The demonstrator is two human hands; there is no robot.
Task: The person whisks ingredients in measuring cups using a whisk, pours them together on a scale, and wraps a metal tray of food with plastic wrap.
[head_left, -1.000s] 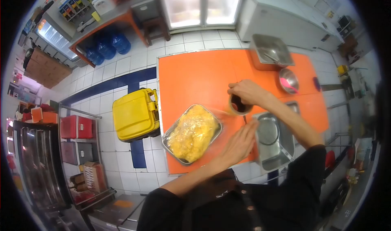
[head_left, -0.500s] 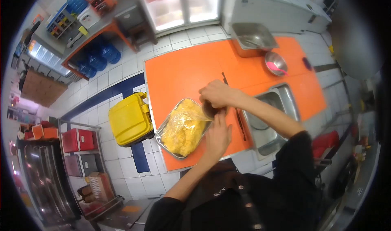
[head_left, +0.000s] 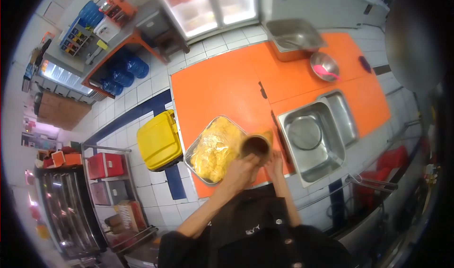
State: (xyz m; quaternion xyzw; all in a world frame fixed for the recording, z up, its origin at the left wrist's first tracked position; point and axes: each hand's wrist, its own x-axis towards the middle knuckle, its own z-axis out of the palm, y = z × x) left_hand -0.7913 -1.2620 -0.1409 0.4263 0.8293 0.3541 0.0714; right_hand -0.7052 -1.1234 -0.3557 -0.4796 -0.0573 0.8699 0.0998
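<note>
A short, wide brown tube (head_left: 266,134) with a dark round opening stands beside the tray, its open end facing me. My left hand (head_left: 240,174) is closed on its near rim, fingertips at the opening. Close by the tube's lower right side is my right hand (head_left: 275,166), its fingers blurred; I cannot tell whether they grip it. Left of the tube, a metal tray (head_left: 188,153) holds a yellow, lumpy food mass (head_left: 213,147) under shiny clear plastic film (head_left: 208,144).
The orange table (head_left: 217,88) has a sink (head_left: 312,171) set in at the right. A deep metal pan (head_left: 295,34) and a steel bowl (head_left: 320,60) with a pink utensil (head_left: 326,73) stand farther back. A yellow-lidded bin (head_left: 158,140) adjoins the left edge.
My right hand has drawn back from above the tube to its right side. My left hand has come onto the tube's near rim. The tube's opening now faces me.
</note>
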